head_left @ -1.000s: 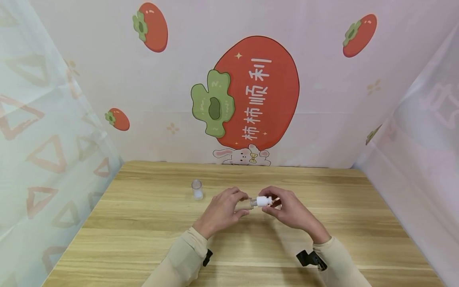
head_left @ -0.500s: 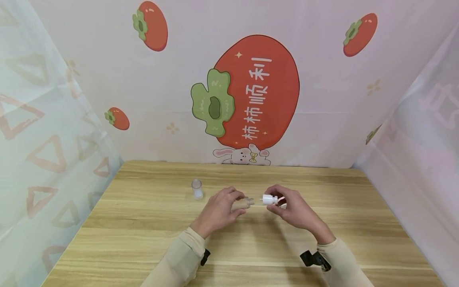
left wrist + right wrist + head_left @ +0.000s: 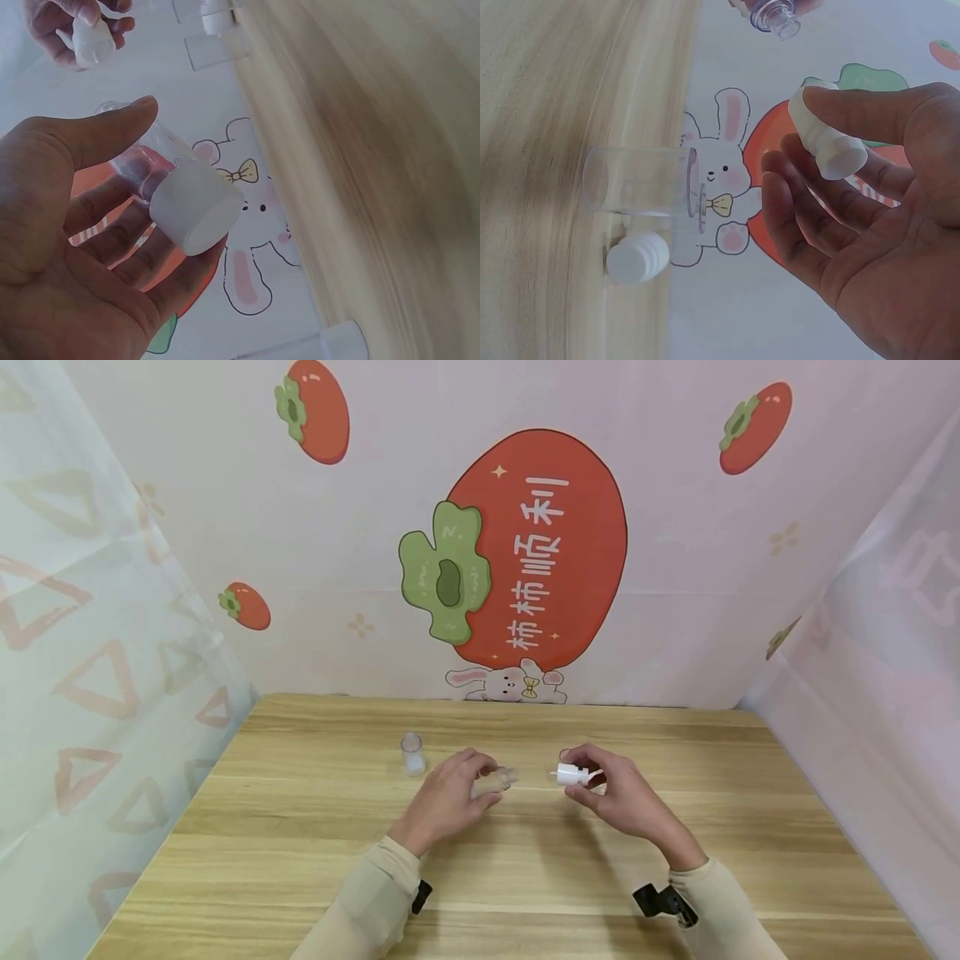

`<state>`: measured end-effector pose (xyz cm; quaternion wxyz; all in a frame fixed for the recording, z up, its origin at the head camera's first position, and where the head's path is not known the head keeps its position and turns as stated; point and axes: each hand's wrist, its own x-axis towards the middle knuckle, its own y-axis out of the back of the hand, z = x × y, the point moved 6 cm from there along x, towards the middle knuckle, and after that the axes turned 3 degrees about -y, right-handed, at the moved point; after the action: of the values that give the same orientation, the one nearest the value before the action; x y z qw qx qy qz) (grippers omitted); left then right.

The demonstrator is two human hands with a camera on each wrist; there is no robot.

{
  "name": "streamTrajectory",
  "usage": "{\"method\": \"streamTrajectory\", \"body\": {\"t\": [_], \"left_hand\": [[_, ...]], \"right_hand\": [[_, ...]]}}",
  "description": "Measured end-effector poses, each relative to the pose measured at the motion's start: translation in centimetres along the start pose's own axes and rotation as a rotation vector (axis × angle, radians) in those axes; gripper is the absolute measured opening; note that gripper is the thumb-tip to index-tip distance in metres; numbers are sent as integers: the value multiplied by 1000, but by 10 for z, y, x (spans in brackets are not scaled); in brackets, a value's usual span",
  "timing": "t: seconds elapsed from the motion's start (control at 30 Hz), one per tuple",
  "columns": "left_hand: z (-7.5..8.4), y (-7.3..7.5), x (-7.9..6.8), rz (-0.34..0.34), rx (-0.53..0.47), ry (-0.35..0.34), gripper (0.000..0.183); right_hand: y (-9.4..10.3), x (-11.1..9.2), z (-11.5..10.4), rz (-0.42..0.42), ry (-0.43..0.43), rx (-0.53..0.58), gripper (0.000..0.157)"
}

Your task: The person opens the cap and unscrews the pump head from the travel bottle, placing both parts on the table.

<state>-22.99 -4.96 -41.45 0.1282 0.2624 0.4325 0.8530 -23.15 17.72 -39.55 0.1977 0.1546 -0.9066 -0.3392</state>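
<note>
My left hand holds a clear bottle with a thick white base, thumb on one side and fingers under the other. Its bare neck points right. In my right hand, a white pump head is pinched between thumb and fingers, its thin tip facing the bottle. A gap separates the two parts above the table. Close to the right hand, the right wrist view shows a clear cylindrical cover and a small white cap on the table.
Another clear container with a white base stands on the wooden table, left of the left hand. A printed cloth backdrop rises behind the table's far edge, with cloth walls on both sides.
The pump head has come away from the bottle's neck. My right hand has moved right with it while my left hand has drawn left with the bottle, widening the gap.
</note>
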Motion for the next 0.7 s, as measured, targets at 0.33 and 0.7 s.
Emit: {"method": "streamTrajectory", "body": {"t": [0.33,0.7], "left_hand": [[-19,5,-6,55,-48,91,33],[-38,9,-12,129,-101,180,31]], "right_hand": [[2,0,1,9,-24,-4,34],[5,-2,2,16,-50,-13,32]]}}
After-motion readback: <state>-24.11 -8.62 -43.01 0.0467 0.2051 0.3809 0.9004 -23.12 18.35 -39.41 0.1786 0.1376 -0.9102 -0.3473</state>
